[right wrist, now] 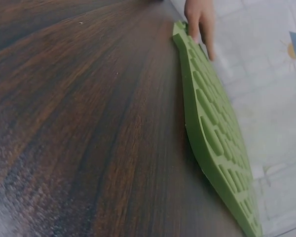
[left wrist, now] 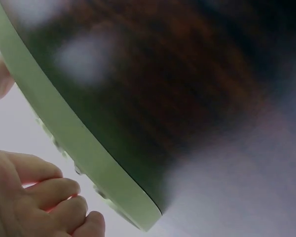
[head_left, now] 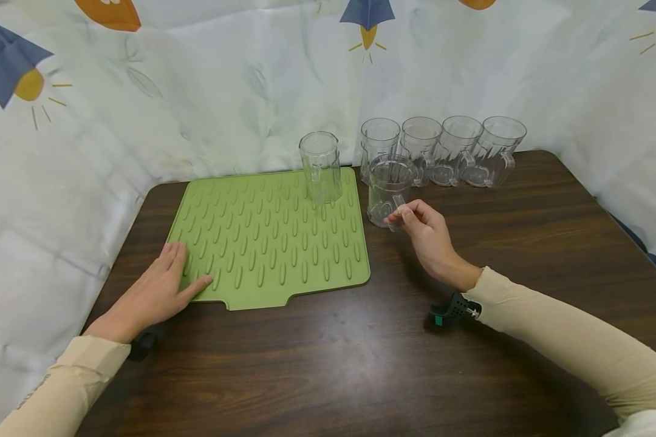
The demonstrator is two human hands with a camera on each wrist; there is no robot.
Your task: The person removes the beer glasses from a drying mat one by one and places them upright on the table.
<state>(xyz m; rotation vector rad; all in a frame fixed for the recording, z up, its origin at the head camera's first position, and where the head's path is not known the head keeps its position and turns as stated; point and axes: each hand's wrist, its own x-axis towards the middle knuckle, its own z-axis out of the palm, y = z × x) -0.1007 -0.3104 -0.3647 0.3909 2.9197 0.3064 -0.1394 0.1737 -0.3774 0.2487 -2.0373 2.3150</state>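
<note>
My right hand pinches the handle of a clear mug, just off the right edge of a green ribbed drying mat. Fingers spread, my left hand rests flat on the mat's near left corner. A second clear mug stands upright on the mat near its far right corner. In the left wrist view, the fingers show beside the mat's edge. The right wrist view catches the mat and the left hand at its far end, but not the held mug.
Several more clear mugs stand in a row along the back of the dark wooden table, right of the mat, handles toward the right. A white patterned curtain hangs behind the table and along its sides.
</note>
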